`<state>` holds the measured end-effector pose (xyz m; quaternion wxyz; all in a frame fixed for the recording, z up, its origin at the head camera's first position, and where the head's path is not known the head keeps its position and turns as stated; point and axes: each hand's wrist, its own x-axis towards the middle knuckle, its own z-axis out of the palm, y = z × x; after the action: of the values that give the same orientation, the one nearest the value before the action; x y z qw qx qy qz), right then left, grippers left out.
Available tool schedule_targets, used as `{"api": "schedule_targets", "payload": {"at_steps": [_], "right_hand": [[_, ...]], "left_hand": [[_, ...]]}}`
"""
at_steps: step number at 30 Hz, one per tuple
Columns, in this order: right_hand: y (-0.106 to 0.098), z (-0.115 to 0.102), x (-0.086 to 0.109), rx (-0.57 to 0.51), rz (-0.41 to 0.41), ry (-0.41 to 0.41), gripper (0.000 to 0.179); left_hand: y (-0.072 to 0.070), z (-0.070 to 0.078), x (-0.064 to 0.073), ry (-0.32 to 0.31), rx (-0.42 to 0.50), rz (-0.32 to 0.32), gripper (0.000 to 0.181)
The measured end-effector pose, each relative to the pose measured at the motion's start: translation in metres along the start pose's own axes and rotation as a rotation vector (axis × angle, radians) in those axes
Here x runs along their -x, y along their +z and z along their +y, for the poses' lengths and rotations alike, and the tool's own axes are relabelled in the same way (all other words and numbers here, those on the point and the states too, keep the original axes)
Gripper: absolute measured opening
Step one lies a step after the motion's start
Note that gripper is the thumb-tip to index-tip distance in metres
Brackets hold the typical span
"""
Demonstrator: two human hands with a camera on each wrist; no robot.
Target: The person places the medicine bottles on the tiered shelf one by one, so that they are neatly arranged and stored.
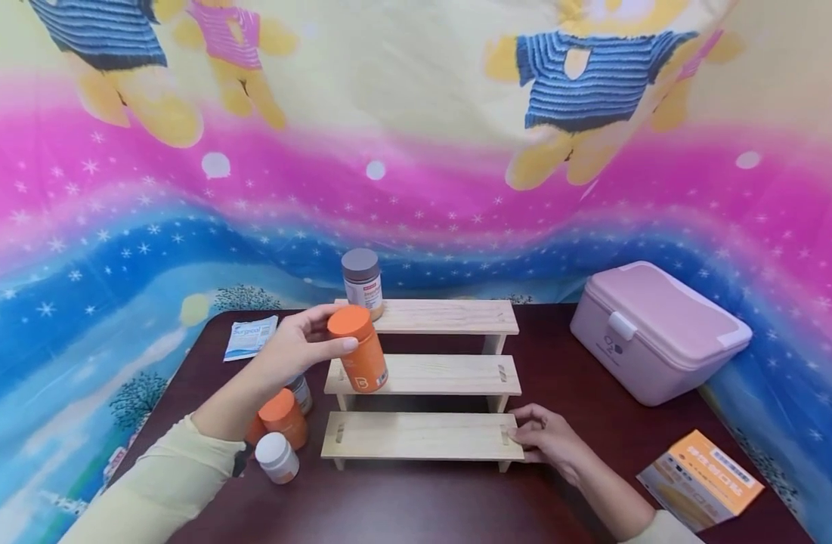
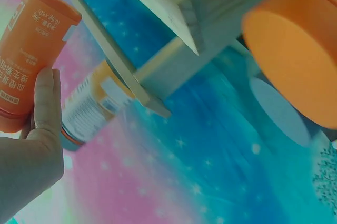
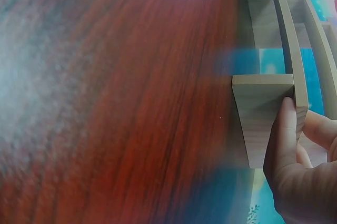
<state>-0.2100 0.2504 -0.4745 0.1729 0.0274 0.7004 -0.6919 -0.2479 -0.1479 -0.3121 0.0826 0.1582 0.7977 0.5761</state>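
My left hand (image 1: 298,340) grips an orange bottle (image 1: 365,361) with an orange lid, held upright in front of the wooden three-step rack (image 1: 422,437). In the left wrist view the fingers lie along the side of that same orange bottle (image 2: 37,45), whose label shows printed characters. A grey-lidded bottle (image 1: 363,285) stands at the left end of the top step. At the right end of the lowest step, my right hand (image 1: 548,438) pinches the board's edge. The right wrist view shows the thumb (image 3: 287,129) against the underside near the support leg.
Left of the rack stand an orange-lidded bottle (image 1: 284,418), a white bottle (image 1: 276,458) and others partly hidden by the left arm. A blue-white packet (image 1: 249,338) lies behind them. On the right are a pink lidded box (image 1: 654,332) and an orange carton (image 1: 703,480).
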Motion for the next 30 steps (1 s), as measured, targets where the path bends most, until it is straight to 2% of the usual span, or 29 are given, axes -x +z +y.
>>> {"api": "schedule_targets", "payload": {"at_steps": [10,16,22,26,30], "right_hand": [[-0.003,-0.001,0.0,0.031,0.01,0.012,0.044],[-0.001,-0.001,-0.001,0.045,0.007,0.023,0.043],[0.001,0.0,-0.003,0.046,0.001,0.025,0.043],[0.0,0.0,-0.004,0.043,0.004,0.026,0.044],[-0.004,-0.001,-0.003,0.042,0.015,0.031,0.043]], "left_hand": [[0.028,0.013,-0.011,-0.013,-0.003,-0.018,0.065],[0.042,0.019,-0.018,-0.001,0.05,-0.009,0.063],[0.061,0.03,-0.036,0.017,0.104,0.011,0.057],[0.071,0.04,-0.05,0.046,0.088,0.04,0.056],[0.081,0.052,-0.064,0.054,0.065,0.1,0.058]]}}
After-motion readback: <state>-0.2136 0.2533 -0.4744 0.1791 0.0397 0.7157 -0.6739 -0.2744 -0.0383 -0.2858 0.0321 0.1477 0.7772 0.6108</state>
